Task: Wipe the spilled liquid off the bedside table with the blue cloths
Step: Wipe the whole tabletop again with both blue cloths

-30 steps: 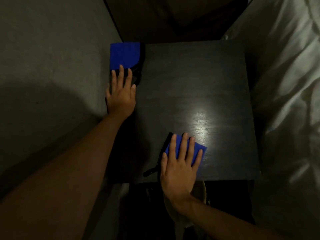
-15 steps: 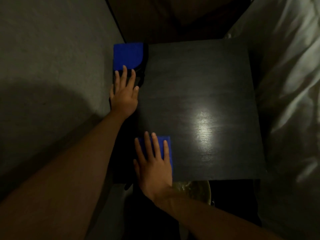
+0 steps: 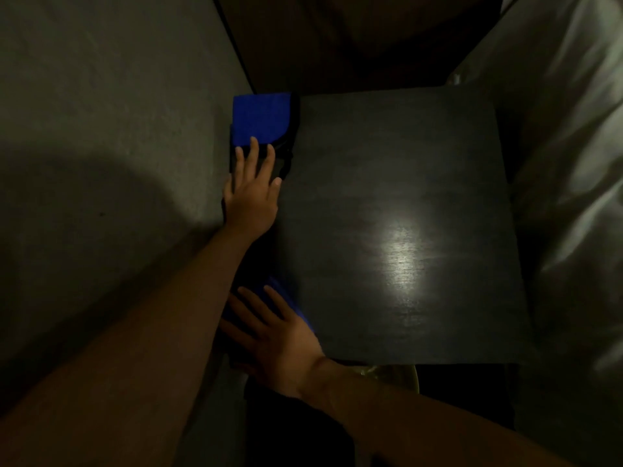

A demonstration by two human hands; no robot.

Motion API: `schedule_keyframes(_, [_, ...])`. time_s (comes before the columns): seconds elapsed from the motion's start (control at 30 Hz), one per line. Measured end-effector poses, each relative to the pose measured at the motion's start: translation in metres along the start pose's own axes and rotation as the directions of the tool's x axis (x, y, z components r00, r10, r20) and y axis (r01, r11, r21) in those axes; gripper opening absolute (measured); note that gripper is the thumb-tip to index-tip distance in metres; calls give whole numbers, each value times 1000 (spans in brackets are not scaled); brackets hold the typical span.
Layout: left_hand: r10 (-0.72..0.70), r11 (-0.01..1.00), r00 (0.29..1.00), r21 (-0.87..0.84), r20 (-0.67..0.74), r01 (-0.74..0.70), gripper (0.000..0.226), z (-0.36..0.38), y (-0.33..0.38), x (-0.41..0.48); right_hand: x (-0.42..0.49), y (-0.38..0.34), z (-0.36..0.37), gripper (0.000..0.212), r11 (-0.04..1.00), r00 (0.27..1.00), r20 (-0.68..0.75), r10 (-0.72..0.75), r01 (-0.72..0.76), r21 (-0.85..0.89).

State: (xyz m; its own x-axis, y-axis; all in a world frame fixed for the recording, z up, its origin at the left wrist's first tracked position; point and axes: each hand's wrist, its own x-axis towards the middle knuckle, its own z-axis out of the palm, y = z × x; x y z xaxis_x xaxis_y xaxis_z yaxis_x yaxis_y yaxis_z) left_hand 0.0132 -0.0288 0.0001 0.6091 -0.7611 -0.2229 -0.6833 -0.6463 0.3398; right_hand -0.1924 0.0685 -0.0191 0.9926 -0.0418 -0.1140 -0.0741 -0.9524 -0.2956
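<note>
A folded blue cloth (image 3: 261, 121) is pinned at the bedside table (image 3: 421, 156)'s far-left corner by the flat, slightly spread left hand (image 3: 251, 193). A second cloth (image 3: 286, 298) is pressed at the near-left edge under the splayed right hand (image 3: 273, 335); it could be pushed off the edge.

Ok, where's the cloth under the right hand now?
It sits at the table's near left corner, mostly hidden under the right hand; only a blue cloth edge shows.

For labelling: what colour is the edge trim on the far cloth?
Black, bordering the blue far cloth; head view.
</note>
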Motion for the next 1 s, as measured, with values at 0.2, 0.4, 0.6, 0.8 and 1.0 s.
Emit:
schedule_keyframes(0.2, [-18, 1000, 1000, -8, -1, 18, 57, -1, 3, 0, -19, 49, -10, 71, 974, 974, -32, -224, 223, -32])
schedule_keyframes(0.4, [-26, 1000, 999, -6, -28, 26, 57, 2, 2, 0, -17, 88, -23, 67, 957, 957, -32, -289, 287, -42])
schedule_keyframes(0.6, [-54, 998, 997, 20, -51, 55, 54, -1, 7, 1, 16, 142, -47, 80, 990, 995, -56, -81, 73, -124])
schedule_keyframes(0.8, [4, 998, 983, 68, -182, 9, 48, -4, 11, -2, 36, 216, -80, 66, 965, 967, -105, 234, -245, -100])
schedule_keyframes(1.0, [90, 995, 950, 58, -298, -77, 42, -8, 9, 11, 36, 271, -100, 69, 882, 883, -100, 459, -467, -70])
